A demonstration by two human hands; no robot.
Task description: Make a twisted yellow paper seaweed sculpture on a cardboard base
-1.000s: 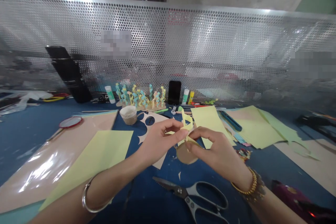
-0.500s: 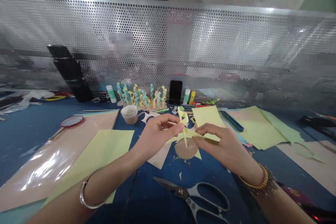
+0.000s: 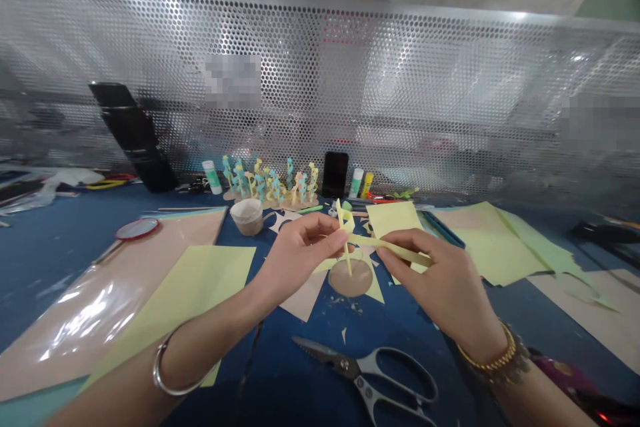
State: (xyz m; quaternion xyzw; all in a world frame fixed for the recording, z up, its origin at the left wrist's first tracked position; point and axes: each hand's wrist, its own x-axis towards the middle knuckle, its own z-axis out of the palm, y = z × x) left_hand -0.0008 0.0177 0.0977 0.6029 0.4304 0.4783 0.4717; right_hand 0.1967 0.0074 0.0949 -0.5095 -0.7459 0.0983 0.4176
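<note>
A thin yellow stick (image 3: 348,261) stands on a round tan disc (image 3: 351,278), with a yellow paper curl (image 3: 347,219) around its upper part. My left hand (image 3: 300,250) pinches the stick and the paper just below the curl. From there a yellow paper strip (image 3: 367,241) runs to the right, and my right hand (image 3: 435,273) holds it between thumb and fingers. The strip's far end shows beyond the right fingers. The disc lies low between both hands, with small crumbs in front of it.
Large scissors (image 3: 350,367) lie in front. Behind are a cup (image 3: 247,217), small spiral models (image 3: 273,183), a phone (image 3: 335,174) and glue sticks (image 3: 356,183). Yellow sheets (image 3: 200,280) lie on both sides; a magnifying glass (image 3: 137,229) lies left.
My right hand has shifted slightly right and turned, and the strip is now stretched straighter between the hands. The stick and disc have moved slightly left.
</note>
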